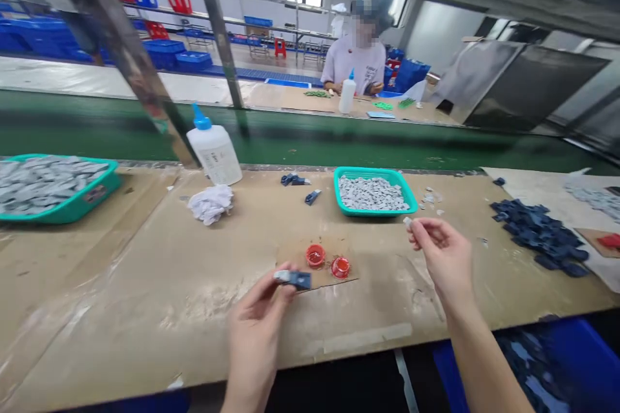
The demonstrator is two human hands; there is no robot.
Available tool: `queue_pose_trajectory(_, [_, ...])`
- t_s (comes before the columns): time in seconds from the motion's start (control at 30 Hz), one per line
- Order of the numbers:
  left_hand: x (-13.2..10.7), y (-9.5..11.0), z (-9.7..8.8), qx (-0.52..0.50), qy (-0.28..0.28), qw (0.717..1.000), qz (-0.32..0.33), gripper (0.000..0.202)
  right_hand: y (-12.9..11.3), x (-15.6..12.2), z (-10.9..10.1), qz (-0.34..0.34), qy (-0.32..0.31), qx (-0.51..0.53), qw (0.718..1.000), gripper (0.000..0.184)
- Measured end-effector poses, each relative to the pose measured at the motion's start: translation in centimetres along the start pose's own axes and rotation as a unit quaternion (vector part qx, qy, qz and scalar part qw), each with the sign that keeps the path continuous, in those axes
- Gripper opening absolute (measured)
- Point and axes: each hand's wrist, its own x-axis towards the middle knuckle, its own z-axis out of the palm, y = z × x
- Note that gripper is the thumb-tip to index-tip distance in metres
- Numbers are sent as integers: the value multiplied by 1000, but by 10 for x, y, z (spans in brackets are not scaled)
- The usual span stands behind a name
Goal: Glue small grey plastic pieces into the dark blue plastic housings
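My left hand (259,316) pinches a small dark blue part with a pale grey end (296,279), held above the front of the table. Further right, my right hand (443,258) has a tiny whitish piece (407,222) between thumb and fingertips. It is near the front right corner of a teal tray (341,203) full of small grey pieces (372,193). Two small red cups (315,255) with a glossy red inside sit on a cardboard square just beyond my left hand. Several dark parts (312,197) lie left of the teal tray.
A white bottle with blue nozzle (216,151) stands behind a crumpled white cloth (211,204). A larger teal tray (92,201) of grey pieces is at far left. Dark blue parts (540,232) are heaped at right. Across the green belt (290,135) sits a person (356,55).
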Motion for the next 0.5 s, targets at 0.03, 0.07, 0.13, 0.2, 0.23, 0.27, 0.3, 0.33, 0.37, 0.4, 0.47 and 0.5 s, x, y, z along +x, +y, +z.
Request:
queue_pose_trajectory(0.03, [4, -2, -7, 5, 20, 1000, -3, 34, 16, 18, -12, -40, 30, -103, 993, 32])
queue_pose_trajectory(0.07, [7, -4, -13, 9, 39, 999, -5, 34, 32, 35, -24, -76, 54, -218, 971, 35])
queue_pose_trajectory(0.13, [13, -5, -22, 16, 75, 997, -8, 36, 58, 65, -42, -88, 66, -296, 949, 35])
queue_pose_trajectory(0.2, [16, -5, -26, 23, 106, 994, -16, 39, 76, 90, -50, -100, 50, -344, 932, 33])
queue_pose_trajectory(0.23, [17, -4, -27, 28, 118, 992, -24, 40, 82, 100, -50, -108, 37, -366, 923, 31])
queue_pose_trajectory(0.27, [17, -4, -26, 33, 126, 991, -35, 41, 86, 110, -47, -116, 22, -388, 914, 30])
queue_pose_trajectory(0.3, [17, -4, -26, 40, 131, 990, -45, 42, 89, 119, -42, -122, 6, -408, 905, 29])
queue_pose_trajectory(0.33, [17, -4, -25, 47, 133, 989, -54, 44, 91, 128, -36, -127, -8, -427, 895, 28])
queue_pose_trajectory(0.37, [17, -5, -24, 55, 130, 988, -61, 45, 92, 138, -29, -130, -23, -444, 886, 27])
queue_pose_trajectory(0.4, [18, -7, -24, 61, 127, 988, -66, 46, 92, 146, -22, -131, -36, -459, 878, 26])
queue_pose_trajectory(0.47, [18, -12, -24, 74, 120, 988, -70, 47, 92, 162, -11, -130, -59, -485, 863, 23])
queue_pose_trajectory(0.5, [19, -15, -25, 78, 116, 988, -70, 47, 91, 169, -6, -128, -71, -495, 856, 21])
